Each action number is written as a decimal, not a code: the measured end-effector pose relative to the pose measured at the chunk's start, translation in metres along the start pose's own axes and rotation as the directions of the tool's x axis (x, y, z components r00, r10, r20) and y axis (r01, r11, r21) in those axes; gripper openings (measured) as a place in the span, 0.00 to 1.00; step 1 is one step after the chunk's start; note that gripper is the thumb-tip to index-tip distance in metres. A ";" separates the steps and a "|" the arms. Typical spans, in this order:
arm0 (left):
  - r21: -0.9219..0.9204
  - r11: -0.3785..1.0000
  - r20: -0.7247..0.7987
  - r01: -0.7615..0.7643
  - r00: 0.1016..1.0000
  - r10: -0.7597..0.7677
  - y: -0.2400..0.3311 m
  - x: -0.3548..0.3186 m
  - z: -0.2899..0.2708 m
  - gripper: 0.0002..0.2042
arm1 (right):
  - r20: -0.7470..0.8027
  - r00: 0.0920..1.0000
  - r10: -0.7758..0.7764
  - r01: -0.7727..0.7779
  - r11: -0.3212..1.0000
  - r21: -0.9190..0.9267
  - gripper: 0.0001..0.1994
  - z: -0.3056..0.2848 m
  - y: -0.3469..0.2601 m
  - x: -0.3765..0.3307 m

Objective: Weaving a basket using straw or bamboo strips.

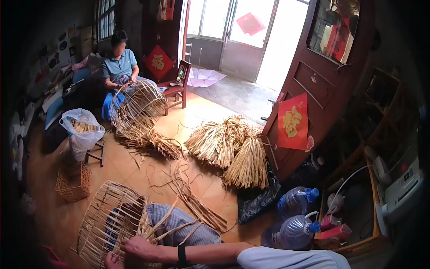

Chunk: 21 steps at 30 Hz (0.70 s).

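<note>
A basket frame of thin pale rods leans across my lap, over my striped trousers. Thick plaited straw runs along its near right side, and a few long loose strands stick out from it to the right. My right hand, below a black wristband, is closed on the lower end of this straw plait. Close by at the bottom of the picture, my left hand is partly cut off, its fingers bent together against the frame's lower rim. What they pinch is too small to make out.
Loose straw strands lie ahead of my knees, with tied straw bundles beyond. Large water bottles stand at right. A small wicker basket sits at left. Across the room a seated person works on another woven basket.
</note>
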<state>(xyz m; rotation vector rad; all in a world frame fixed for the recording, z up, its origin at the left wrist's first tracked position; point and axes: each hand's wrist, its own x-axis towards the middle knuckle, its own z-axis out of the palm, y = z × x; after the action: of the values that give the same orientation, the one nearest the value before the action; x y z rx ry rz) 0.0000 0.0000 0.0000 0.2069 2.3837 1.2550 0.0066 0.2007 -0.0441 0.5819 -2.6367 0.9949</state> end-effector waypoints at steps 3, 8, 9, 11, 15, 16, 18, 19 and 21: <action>-0.161 0.986 -0.195 -0.043 0.981 0.011 -0.001 0.017 -0.018 0.12 | -0.028 1.000 -0.005 0.006 1.000 0.018 0.13 -0.003 -0.005 0.028; -0.281 0.953 -0.386 -0.112 0.923 -0.005 -0.041 0.023 0.000 0.09 | -0.091 0.996 -0.015 0.023 0.995 0.092 0.10 0.001 -0.012 0.015; -0.281 0.953 -0.381 -0.113 0.924 -0.003 -0.023 0.015 0.007 0.09 | -0.093 0.996 -0.011 0.019 0.996 0.090 0.10 0.005 -0.008 0.013; 0.145 0.984 -0.330 -0.106 0.932 0.149 0.016 -0.003 0.012 0.10 | -0.085 0.994 -0.068 0.066 0.997 -0.031 0.12 0.016 0.000 0.010; -0.492 0.829 -0.409 -0.265 0.911 0.049 -0.030 0.004 0.013 0.08 | -0.043 0.996 -0.075 0.073 0.996 -0.058 0.14 0.007 -0.009 0.006; -0.304 0.893 -0.416 -0.331 0.890 0.189 -0.044 0.004 0.011 0.07 | -0.060 0.993 -0.106 0.103 0.994 -0.042 0.14 0.001 -0.010 0.006; -0.109 0.914 -0.386 -0.391 0.864 0.323 -0.044 -0.003 0.010 0.07 | -0.076 0.989 -0.129 0.128 0.991 -0.029 0.14 -0.013 -0.008 0.004; 0.192 0.922 -0.295 -0.337 0.876 0.382 -0.016 -0.017 0.009 0.07 | -0.032 0.991 -0.126 0.126 0.992 -0.021 0.14 -0.021 -0.006 0.003; 0.479 0.835 -0.198 -0.269 0.894 0.401 0.015 -0.033 0.010 0.08 | 0.017 0.992 -0.129 0.129 0.992 -0.005 0.13 -0.033 -0.006 0.000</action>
<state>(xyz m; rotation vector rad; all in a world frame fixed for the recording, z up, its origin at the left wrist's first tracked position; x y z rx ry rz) 0.0331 0.0054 0.0176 0.6540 2.9732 0.9031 0.0123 0.2192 -0.0165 0.7518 -2.5782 0.9473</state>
